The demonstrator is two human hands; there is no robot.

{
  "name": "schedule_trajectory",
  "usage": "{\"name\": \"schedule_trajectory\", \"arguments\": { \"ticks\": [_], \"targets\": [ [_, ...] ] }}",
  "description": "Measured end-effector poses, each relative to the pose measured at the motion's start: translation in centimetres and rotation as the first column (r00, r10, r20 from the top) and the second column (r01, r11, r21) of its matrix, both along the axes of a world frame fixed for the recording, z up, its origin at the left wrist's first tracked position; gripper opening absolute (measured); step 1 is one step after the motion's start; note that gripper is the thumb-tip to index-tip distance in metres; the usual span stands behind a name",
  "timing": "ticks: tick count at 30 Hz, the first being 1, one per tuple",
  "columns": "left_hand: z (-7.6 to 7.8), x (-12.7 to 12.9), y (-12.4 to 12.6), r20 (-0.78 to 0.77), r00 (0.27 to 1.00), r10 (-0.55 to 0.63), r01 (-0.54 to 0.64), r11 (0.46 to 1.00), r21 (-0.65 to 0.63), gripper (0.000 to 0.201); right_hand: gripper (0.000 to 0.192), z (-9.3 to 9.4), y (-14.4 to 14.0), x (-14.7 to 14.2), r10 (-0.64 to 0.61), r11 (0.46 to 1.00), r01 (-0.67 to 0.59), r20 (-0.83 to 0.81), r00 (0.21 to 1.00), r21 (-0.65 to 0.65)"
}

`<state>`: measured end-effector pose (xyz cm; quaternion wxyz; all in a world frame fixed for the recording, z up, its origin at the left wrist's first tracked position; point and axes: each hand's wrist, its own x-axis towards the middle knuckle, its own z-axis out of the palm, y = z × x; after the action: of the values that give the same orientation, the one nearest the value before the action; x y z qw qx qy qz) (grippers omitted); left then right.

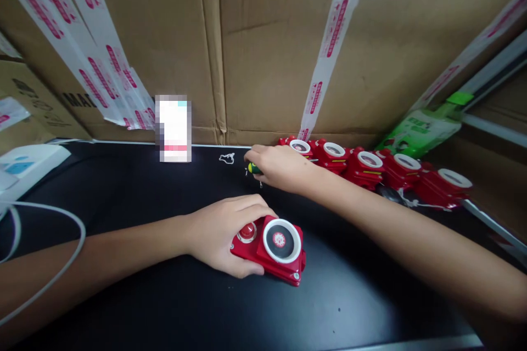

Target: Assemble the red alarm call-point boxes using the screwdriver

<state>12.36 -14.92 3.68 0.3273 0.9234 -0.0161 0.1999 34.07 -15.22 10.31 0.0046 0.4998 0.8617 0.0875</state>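
Gripping the red toy unit (272, 249) from its left side, the left hand (222, 233) pins it flat on the black desk (164, 296), steady and dial-up, while the right hand (280, 167) closes around a green-handled screwdriver (252, 168) beside the row of matching red units (370, 167).

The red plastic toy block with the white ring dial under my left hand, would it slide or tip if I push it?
The red plastic toy block looks low and flat-bottomed, so it would probably slide on the smooth black table rather than tip. Its moulded shell suggests it is stiff and fairly light. The left hand gripping its end likely steadies it.
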Motion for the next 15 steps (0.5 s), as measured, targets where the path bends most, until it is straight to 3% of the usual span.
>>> {"name": "schedule_trajectory", "arguments": {
  "ticks": [2, 4, 7, 10, 11, 13, 15],
  "targets": [
    [0.1, 0.0, 0.0, -0.007, 1.0, 0.021, -0.021, 1.0, -0.002, 0.07, 0.024, 1.0, -1.0, 1.1, -0.033, 0.999, 0.036, -0.067, 0.997, 0.041],
    [0.1, 0.1, 0.0, -0.011, 0.998, 0.056, -0.056, 0.998, -0.002, 0.071, 0.016, 2.4, -2.7, 2.6, 0.013, 0.987, 0.032, -0.277, 0.961, 0.157],
    [0.1, 0.1, 0.0, -0.034, 0.993, 0.114, -0.114, 0.993, -0.016, 0.071, 0.007, 4.0, -6.2, 5.0, 0.123, 0.926, 0.065, -0.459, 0.88, 0.373],
    [0.0, 0.0, 0.1, -0.097, 0.984, 0.148, -0.152, 0.988, -0.032, 0.07, 0.01, 4.1, -9.3, 6.9, 0.136, 0.874, 0.166, -0.559, 0.818, 0.456],
    [0.0, -0.1, 0.1, -0.114, 0.981, 0.155, -0.161, 0.986, -0.04, 0.07, 0.017, 3.8, -10.0, 7.4, 0.145, 0.85, 0.226, -0.624, 0.768, 0.476],
    [0.1, -0.1, 0.2, -0.129, 0.979, 0.156, -0.164, 0.985, -0.056, 0.069, 0.027, 2.8, -10.6, 8.3, 0.191, 0.819, 0.345, -0.785, 0.589, 0.458],
    [0.3, -0.1, 0.3, -0.131, 0.981, 0.145, -0.154, 0.986, -0.061, 0.068, 0.036, 1.8, -10.4, 8.9, 0.156, 0.849, 0.393, -0.879, 0.451, 0.353]
  ]
}}
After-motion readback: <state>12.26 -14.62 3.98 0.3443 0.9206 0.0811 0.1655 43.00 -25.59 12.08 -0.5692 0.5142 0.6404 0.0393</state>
